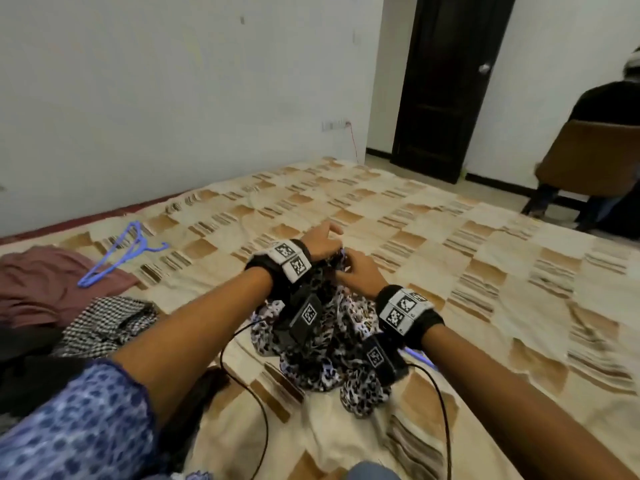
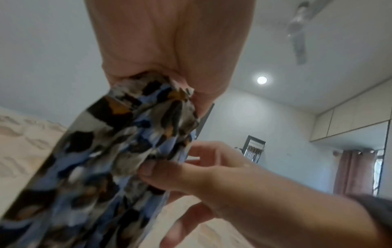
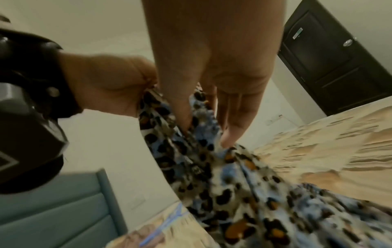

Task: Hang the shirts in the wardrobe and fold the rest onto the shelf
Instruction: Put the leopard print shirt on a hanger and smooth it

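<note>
A leopard-print garment [image 1: 332, 355] in blue, black and tan is bunched up and lifted at its top from the bed [image 1: 433, 237]; the lower folds rest on the cover. My left hand [image 1: 327, 239] grips the top of the cloth in a curled fist, seen close in the left wrist view [image 2: 152, 78]. Just beside it my right hand [image 1: 353, 268] pinches the same fabric [image 2: 110, 147] between thumb and fingers [image 2: 167, 167]. In the right wrist view the right hand's fingers [image 3: 229, 134] dig into the garment [image 3: 229, 188], with the left hand [image 3: 118, 87] clutching it alongside.
A blue hanger [image 1: 121, 254] lies at the left on a maroon garment [image 1: 41, 289], with a checked garment [image 1: 104, 323] nearer me. A dark door [image 1: 446, 81] stands at the back. A person sits in a chair [image 1: 595, 157] at right. Wardrobe cabinets [image 2: 350, 117] show behind.
</note>
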A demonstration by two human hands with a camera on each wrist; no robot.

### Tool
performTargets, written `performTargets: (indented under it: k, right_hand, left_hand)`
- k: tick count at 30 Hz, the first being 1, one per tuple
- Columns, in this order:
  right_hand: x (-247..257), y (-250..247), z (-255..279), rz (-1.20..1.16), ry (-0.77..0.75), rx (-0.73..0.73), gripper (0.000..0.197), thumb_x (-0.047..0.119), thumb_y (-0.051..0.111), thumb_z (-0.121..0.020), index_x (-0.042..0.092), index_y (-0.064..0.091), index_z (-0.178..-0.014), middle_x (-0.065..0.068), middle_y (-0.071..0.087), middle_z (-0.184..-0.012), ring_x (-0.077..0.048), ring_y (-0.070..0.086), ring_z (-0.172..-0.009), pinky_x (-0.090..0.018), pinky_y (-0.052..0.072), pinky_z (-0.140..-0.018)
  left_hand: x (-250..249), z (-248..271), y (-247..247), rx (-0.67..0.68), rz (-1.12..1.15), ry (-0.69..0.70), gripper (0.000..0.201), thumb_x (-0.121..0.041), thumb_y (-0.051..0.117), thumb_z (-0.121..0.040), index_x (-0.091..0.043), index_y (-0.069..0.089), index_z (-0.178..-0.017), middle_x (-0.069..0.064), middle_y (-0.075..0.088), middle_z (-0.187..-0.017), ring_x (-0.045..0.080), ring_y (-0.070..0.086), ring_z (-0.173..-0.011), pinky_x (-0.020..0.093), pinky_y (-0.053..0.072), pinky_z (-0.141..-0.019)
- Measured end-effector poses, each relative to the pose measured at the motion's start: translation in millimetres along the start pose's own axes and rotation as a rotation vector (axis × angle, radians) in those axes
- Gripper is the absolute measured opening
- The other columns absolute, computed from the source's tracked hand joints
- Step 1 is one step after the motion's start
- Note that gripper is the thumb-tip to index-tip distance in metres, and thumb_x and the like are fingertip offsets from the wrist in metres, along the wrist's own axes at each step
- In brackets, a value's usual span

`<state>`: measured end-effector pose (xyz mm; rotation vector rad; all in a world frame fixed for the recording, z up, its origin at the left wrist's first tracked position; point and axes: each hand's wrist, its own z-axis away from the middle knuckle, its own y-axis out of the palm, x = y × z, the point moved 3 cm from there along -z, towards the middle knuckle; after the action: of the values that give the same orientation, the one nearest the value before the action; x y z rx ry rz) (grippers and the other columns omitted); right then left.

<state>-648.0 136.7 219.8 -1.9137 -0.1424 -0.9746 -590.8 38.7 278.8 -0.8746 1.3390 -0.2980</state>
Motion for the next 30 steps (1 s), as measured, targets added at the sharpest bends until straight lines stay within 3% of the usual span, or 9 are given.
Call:
performTargets:
  k: [3, 5, 7, 12, 19, 22, 26, 28, 30]
  right_hand:
    - [41, -20, -6, 0.143, 0.028, -0.093, 0.028, 0.018, 0.062, -0.08, 0.01, 0.061, -0.106, -0.013, 0.065, -0.099, -0.031, 0.06, -0.089, -0.034, 0.045, -0.07]
    - [55, -29, -3, 0.278, 0.07, -0.127, 0.027, 0.022, 0.06, -0.08, 0.011, 0.059, -0.105, -0.011, 0.063, -0.096, -0.03, 0.058, -0.085, -0.033, 0.044, -0.066]
    - [59, -32, 6, 0.376, 0.128, -0.102, 0.025, 0.025, 0.058, -0.083, 0.007, 0.06, -0.1, -0.015, 0.064, -0.093, -0.031, 0.059, -0.082, -0.032, 0.04, -0.061]
    - [48, -45, 22, 0.328, 0.244, -0.074, 0.022, 0.022, 0.059, -0.087, 0.001, 0.064, -0.087, -0.015, 0.061, -0.077, -0.027, 0.058, -0.069, -0.027, 0.035, -0.056]
    - [86, -102, 27, 0.428, 0.27, -0.399, 0.011, 0.019, 0.047, -0.094, 0.009, 0.049, -0.092, -0.015, 0.056, -0.094, -0.032, 0.057, -0.093, -0.031, 0.036, -0.067]
    - [89, -117, 26, 0.366, 0.295, -0.568, 0.019, 0.011, 0.043, -0.094, 0.004, 0.054, -0.108, -0.017, 0.057, -0.11, -0.034, 0.054, -0.103, -0.035, 0.04, -0.075]
    - [73, -129, 25, 0.154, 0.276, -0.567, 0.023, 0.002, 0.041, -0.092, -0.002, 0.064, -0.092, -0.02, 0.064, -0.101, -0.034, 0.058, -0.096, -0.029, 0.037, -0.069]
    - [69, -128, 23, -0.067, 0.182, -0.52, 0.019, 0.002, 0.042, -0.092, 0.003, 0.059, -0.085, -0.021, 0.066, -0.091, -0.032, 0.061, -0.081, -0.033, 0.046, -0.068]
    - [78, -115, 23, -0.214, 0.148, -0.313, 0.007, 0.003, 0.046, -0.092, 0.006, 0.052, -0.091, -0.018, 0.064, -0.082, -0.021, 0.059, -0.063, -0.03, 0.049, -0.058]
  left_hand:
    - [-36, 30, -54, -0.002, 0.034, 0.118, 0.036, -0.001, 0.062, -0.082, -0.007, 0.054, -0.116, 0.003, 0.053, -0.107, 0.01, 0.055, -0.095, 0.019, 0.041, -0.072]
    - [-53, 49, -88, -0.105, 0.019, 0.192, 0.033, 0.01, 0.058, -0.077, -0.007, 0.064, -0.104, 0.005, 0.059, -0.095, 0.005, 0.057, -0.08, 0.01, 0.044, -0.061]
    - [-63, 68, -119, -0.248, 0.003, 0.22, 0.03, 0.01, 0.057, -0.076, -0.01, 0.069, -0.095, 0.009, 0.065, -0.093, 0.002, 0.058, -0.077, 0.009, 0.043, -0.064]
    - [-64, 105, -178, -0.441, -0.091, 0.213, 0.018, -0.004, 0.069, -0.08, -0.007, 0.071, -0.097, 0.011, 0.069, -0.104, 0.02, 0.061, -0.102, 0.018, 0.041, -0.083]
    - [-40, 132, -198, -0.583, -0.21, 0.126, 0.022, -0.019, 0.066, -0.086, -0.002, 0.071, -0.099, 0.018, 0.069, -0.103, 0.029, 0.061, -0.102, 0.023, 0.037, -0.078]
    - [-49, 140, -209, -0.682, -0.172, 0.152, 0.021, -0.018, 0.063, -0.089, -0.002, 0.072, -0.098, 0.017, 0.069, -0.104, 0.029, 0.06, -0.104, 0.025, 0.04, -0.081]
    - [-58, 148, -230, -0.684, -0.174, 0.182, 0.02, -0.016, 0.063, -0.088, -0.001, 0.071, -0.099, 0.019, 0.069, -0.104, 0.029, 0.06, -0.105, 0.024, 0.039, -0.083]
    - [-55, 151, -237, -0.676, -0.185, 0.18, 0.019, -0.015, 0.064, -0.087, -0.001, 0.071, -0.099, 0.018, 0.069, -0.104, 0.028, 0.061, -0.104, 0.025, 0.04, -0.085]
    - [-51, 152, -237, -0.679, -0.202, 0.177, 0.019, -0.014, 0.064, -0.087, -0.001, 0.072, -0.098, 0.017, 0.069, -0.103, 0.028, 0.061, -0.104, 0.026, 0.041, -0.088]
